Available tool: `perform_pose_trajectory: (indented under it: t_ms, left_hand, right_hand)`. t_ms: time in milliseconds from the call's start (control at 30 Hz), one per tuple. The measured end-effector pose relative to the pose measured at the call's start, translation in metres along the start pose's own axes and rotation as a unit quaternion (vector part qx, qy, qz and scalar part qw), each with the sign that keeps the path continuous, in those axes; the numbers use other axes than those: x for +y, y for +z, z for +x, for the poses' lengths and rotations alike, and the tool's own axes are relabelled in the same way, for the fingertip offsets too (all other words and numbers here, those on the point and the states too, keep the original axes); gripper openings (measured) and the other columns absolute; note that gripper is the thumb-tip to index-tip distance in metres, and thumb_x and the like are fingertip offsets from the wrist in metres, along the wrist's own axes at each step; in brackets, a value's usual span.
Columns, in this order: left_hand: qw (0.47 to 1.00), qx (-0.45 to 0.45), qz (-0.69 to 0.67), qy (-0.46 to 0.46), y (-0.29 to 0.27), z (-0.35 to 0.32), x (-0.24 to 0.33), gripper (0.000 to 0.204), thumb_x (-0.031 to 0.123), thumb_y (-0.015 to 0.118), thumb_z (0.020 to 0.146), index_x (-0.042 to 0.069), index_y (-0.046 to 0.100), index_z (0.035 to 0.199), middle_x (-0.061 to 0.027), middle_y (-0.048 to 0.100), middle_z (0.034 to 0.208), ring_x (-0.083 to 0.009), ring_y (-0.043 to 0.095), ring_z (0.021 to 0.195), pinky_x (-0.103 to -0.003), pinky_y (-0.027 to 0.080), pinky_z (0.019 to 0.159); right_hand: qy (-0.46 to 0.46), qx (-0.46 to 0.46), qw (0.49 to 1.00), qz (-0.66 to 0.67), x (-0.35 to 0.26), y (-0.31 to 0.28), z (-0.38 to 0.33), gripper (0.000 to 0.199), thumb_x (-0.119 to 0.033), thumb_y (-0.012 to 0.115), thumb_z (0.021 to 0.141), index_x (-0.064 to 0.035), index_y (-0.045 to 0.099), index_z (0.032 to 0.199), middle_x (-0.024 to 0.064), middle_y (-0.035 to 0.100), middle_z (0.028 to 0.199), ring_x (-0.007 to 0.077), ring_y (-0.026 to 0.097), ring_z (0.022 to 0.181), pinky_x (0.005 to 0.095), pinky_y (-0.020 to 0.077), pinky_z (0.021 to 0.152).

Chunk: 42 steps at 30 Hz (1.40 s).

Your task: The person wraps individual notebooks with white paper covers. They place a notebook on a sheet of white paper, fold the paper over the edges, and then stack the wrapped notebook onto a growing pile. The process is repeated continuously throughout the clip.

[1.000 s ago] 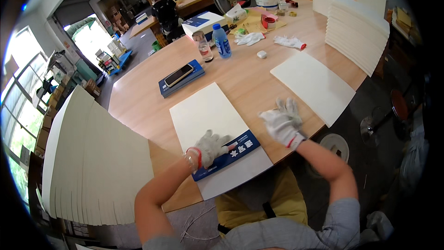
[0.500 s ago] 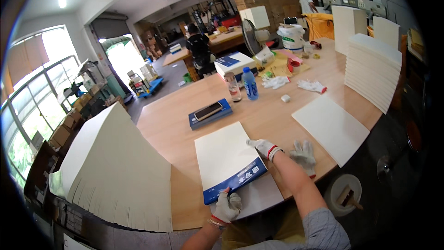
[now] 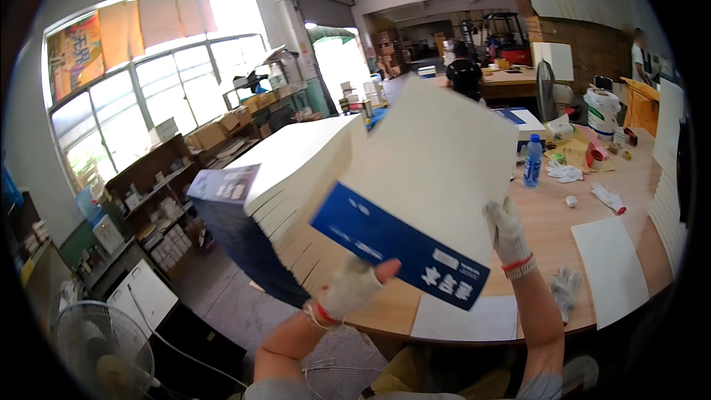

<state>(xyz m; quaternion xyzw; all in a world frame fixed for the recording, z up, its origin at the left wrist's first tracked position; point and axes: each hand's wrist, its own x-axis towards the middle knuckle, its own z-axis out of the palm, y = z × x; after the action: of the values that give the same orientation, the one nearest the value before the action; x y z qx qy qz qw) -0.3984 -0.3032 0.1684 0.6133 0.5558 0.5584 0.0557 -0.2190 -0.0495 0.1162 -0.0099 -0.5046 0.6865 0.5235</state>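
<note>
Lifted off the table and tilted, a large white pad with a blue band [image 3: 437,170] is held in front of me. My left hand [image 3: 348,289], in a white glove with bare thumb, grips its lower blue edge, thumb on top. My gloved right hand [image 3: 509,237] is closed on the pad's right edge; some of its fingers are hidden or blurred. Left of the pad stands a tall stack of similar white pads [image 3: 292,152], with blue covers hanging down its near side. A white sheet [image 3: 463,318] lies on the table below the held pad.
On the wooden table [image 3: 541,215] to the right are a blue bottle [image 3: 532,161], white gloves [image 3: 609,198], a grey glove [image 3: 565,292] and another white sheet [image 3: 609,267]. A standing fan [image 3: 104,348] is at lower left. A person in black [image 3: 464,74] sits farther back.
The pad with the blue band has come up off the table and swung left toward the tall stack, both hands moving with it. My view has turned left.
</note>
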Motion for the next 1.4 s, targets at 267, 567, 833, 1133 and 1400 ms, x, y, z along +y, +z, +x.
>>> perform_pose_trajectory:
  t_ms: [267,567,833,1133,1400]
  left_hand:
    - [0.906,0.388,-0.075,0.148,-0.151,0.065,0.077,0.055,-0.007,0.059,0.084,-0.007,0.038,0.134,-0.0175,0.052,0.127,-0.0212,0.057,0.106,-0.029,0.051,0.087]
    - [0.856,0.47,0.143,-0.16,-0.295,0.06,-0.048,0.07,0.032,0.053,0.078,-0.014,0.043,0.13,-0.0291,0.031,0.148,-0.0351,0.03,0.138,-0.033,0.021,0.112]
    - [0.85,0.495,0.169,-0.059,-0.296,0.049,-0.056,0.071,0.03,0.055,0.089,-0.006,0.027,0.144,-0.0219,0.032,0.147,-0.0299,0.029,0.137,-0.035,0.02,0.113]
    - [0.91,-0.234,0.19,0.283,0.046,0.02,-0.031,0.034,0.007,0.059,0.08,0.005,0.059,0.114,-0.0118,0.062,0.115,-0.0315,0.061,0.103,-0.039,0.05,0.091]
    - [0.855,-0.493,0.149,-0.055,0.226,0.006,-0.165,0.046,0.02,0.054,0.08,0.004,0.056,0.124,-0.0186,0.059,0.121,-0.0361,0.056,0.112,-0.041,0.044,0.097]
  right_hand:
    - [0.047,-0.108,0.993,0.025,-0.012,0.219,0.113,0.027,-0.017,0.059,0.094,0.0015,0.054,0.113,0.0045,0.061,0.099,0.0077,0.057,0.076,0.0212,0.0474,0.063]
    - [0.187,-0.145,0.883,-0.406,0.022,0.303,0.141,0.053,-0.054,0.06,0.089,-0.0012,0.063,0.088,0.0096,0.063,0.069,0.0181,0.061,0.056,0.0337,0.0474,0.048]
    - [0.124,-0.171,0.959,-0.188,0.044,0.228,0.101,0.051,-0.052,0.052,0.095,-0.0013,0.058,0.093,0.0051,0.059,0.069,0.0123,0.056,0.055,0.027,0.047,0.05]
    - [0.273,-0.392,0.772,-0.421,0.053,0.011,-0.218,0.041,-0.04,0.055,0.095,-0.0096,0.061,0.121,0.0124,0.067,0.1,0.0248,0.065,0.086,0.0355,0.0524,0.078]
    - [0.137,-0.245,0.685,-0.672,0.06,-0.018,-0.269,0.032,-0.037,0.058,0.09,-0.011,0.061,0.107,0.0116,0.062,0.094,0.0301,0.064,0.086,0.0415,0.053,0.073]
